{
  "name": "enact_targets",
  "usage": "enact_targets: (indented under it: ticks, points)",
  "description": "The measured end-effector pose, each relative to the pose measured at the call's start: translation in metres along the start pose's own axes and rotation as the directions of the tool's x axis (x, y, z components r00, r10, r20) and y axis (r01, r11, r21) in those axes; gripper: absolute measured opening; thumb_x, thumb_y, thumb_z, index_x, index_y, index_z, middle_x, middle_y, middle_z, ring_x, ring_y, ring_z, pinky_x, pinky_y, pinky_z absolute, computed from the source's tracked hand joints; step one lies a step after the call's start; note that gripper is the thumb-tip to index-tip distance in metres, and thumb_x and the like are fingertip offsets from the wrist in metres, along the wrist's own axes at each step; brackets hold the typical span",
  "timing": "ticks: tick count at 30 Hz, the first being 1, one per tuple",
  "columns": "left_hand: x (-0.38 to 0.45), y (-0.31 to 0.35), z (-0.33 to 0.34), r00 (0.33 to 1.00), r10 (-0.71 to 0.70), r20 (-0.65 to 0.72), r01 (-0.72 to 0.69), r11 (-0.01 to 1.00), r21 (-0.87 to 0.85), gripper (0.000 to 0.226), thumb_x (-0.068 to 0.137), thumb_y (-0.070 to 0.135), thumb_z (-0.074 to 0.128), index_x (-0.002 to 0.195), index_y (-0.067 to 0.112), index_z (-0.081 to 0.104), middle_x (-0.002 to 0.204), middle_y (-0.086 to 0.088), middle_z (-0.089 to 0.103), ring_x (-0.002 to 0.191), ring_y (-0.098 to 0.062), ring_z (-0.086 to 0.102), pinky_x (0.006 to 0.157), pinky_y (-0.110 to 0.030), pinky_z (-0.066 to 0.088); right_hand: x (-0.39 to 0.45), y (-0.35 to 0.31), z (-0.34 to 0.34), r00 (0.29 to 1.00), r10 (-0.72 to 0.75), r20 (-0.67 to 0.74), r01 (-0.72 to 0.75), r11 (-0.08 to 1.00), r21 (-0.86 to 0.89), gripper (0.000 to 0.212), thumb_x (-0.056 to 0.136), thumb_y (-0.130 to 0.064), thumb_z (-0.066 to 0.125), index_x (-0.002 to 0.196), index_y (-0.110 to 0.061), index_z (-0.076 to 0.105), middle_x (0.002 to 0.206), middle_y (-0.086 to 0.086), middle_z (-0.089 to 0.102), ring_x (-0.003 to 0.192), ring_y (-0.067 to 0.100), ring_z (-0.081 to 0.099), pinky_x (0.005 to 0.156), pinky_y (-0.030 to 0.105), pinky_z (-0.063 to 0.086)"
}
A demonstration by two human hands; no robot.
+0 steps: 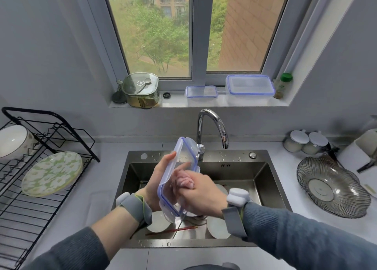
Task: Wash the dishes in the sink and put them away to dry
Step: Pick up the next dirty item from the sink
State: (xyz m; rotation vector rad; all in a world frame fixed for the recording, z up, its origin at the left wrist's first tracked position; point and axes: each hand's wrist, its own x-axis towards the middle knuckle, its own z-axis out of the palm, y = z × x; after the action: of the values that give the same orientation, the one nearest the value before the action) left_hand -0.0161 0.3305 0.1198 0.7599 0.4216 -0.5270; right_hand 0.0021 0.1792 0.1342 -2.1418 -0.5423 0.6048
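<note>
Scrubbing step: left hand point(158, 180) gripping the container lid point(179, 173) upright over the sink point(263, 180), right hand point(199, 194) clutching a pink cloth point(184, 180) against it. Next, probably: rinsing under the faucet point(214, 124), then racking.

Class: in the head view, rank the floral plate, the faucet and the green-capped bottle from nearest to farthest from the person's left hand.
From the left hand:
1. Faucet, behind the sink, just up and right.
2. Floral plate, in the rack at left.
3. Green-capped bottle, right end of the windowsill.
</note>
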Motion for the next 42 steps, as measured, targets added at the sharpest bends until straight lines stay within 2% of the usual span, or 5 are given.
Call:
enact_targets:
  ticks: [6,13,19,29,42]
  points:
    - [0.001,-0.02,0.003,1.0,-0.023,0.011,0.022,0.998,0.056,0.089,0.082,0.074,0.054,0.144,0.011,0.057,0.133,-0.019,0.056,0.116,-0.037,0.053,0.098,-0.048,0.051,0.034,0.002,-0.023,0.977,0.091,-0.193,-0.088,0.996,0.026,0.023,0.093,-0.032,0.056,0.114,-0.03,0.065,0.105,-0.002,0.074,0.102,0.025,0.067,0.092,0.04,0.053]
    - [0.004,-0.009,-0.005,0.997,0.082,-0.013,-0.083,0.992,-0.096,0.072,0.087,0.067,0.052,0.108,0.0,0.071,0.096,-0.02,0.069,0.083,-0.029,0.07,0.083,-0.038,0.056,-0.007,-0.024,0.002,0.988,-0.014,0.156,-0.022,0.974,0.225,0.011,0.086,-0.027,0.064,0.093,-0.026,0.072,0.094,-0.001,0.074,0.094,0.018,0.072,0.095,0.043,0.058]
    - [-0.001,-0.008,0.004,0.999,-0.005,0.032,0.006,1.0,-0.026,0.071,0.087,0.069,0.054,0.118,0.007,0.066,0.104,-0.02,0.061,0.089,-0.031,0.062,0.087,-0.042,0.051,-0.009,-0.007,-0.019,0.956,0.034,0.291,-0.012,0.997,-0.08,0.008,0.084,-0.027,0.062,0.083,-0.025,0.069,0.09,0.0,0.074,0.089,0.021,0.069,0.091,0.043,0.058]
    - [-0.004,-0.017,0.019,0.998,-0.025,0.051,0.017,0.99,0.137,0.077,0.081,0.074,0.053,0.132,0.017,0.063,0.128,-0.017,0.056,0.101,-0.03,0.059,0.087,-0.041,0.053,0.035,0.012,-0.063,0.972,0.169,-0.162,-0.198,0.963,-0.182,0.02,0.078,-0.02,0.062,0.059,-0.024,0.058,0.071,0.001,0.068,0.073,0.028,0.061,0.066,0.035,0.052]
    - [0.0,-0.013,0.017,0.998,0.015,0.064,-0.014,1.0,-0.025,0.066,0.086,0.062,0.059,0.121,0.008,0.072,0.114,-0.021,0.06,0.098,-0.033,0.059,0.091,-0.044,0.051,-0.019,-0.035,-0.036,0.957,0.03,0.288,0.035,0.975,-0.221,0.016,0.092,-0.025,0.059,0.093,-0.014,0.071,0.095,0.008,0.075,0.083,0.022,0.07,0.076,0.033,0.059]
